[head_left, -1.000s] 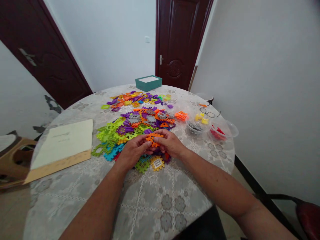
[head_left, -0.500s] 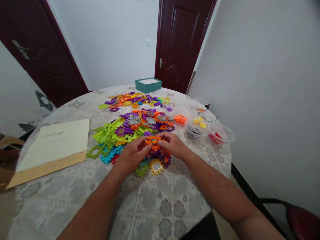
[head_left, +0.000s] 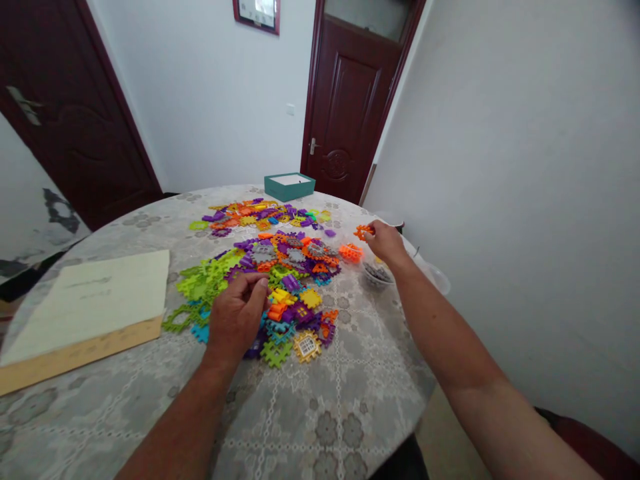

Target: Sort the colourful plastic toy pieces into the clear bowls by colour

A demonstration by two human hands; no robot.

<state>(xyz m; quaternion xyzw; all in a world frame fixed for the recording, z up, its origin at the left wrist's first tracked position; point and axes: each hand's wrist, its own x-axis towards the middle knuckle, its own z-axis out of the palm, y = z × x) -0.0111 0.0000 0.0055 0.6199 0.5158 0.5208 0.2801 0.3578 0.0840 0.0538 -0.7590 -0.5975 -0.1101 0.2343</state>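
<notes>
My right hand (head_left: pixel 387 244) reaches out to the right, above the clear bowls, and pinches an orange piece (head_left: pixel 363 232). Below and left of that piece lies a group of orange pieces (head_left: pixel 351 253). My left hand (head_left: pixel 239 310) is over the near pile of toothed plastic pieces, its fingers closed; whatever is between the fingertips is too small to tell. Around it are green pieces (head_left: pixel 213 275), a purple tube (head_left: pixel 291 283), yellow pieces (head_left: pixel 283 297) and a yellow piece with a white window (head_left: pixel 307 345) at the front.
Behind the near pile lies a second colourful pile (head_left: pixel 247 220). A green box (head_left: pixel 290 187) stands at the back. Paper and cardboard (head_left: pixel 100 293) lie on the left. A clear bowl (head_left: pixel 379 275) on the right holds grey pieces. Dark red doors and walls surround the round table.
My hands have parted. My right hand has carried the orange piece up and right toward the bowls, while my left hand has moved slightly left. The view has shifted.
</notes>
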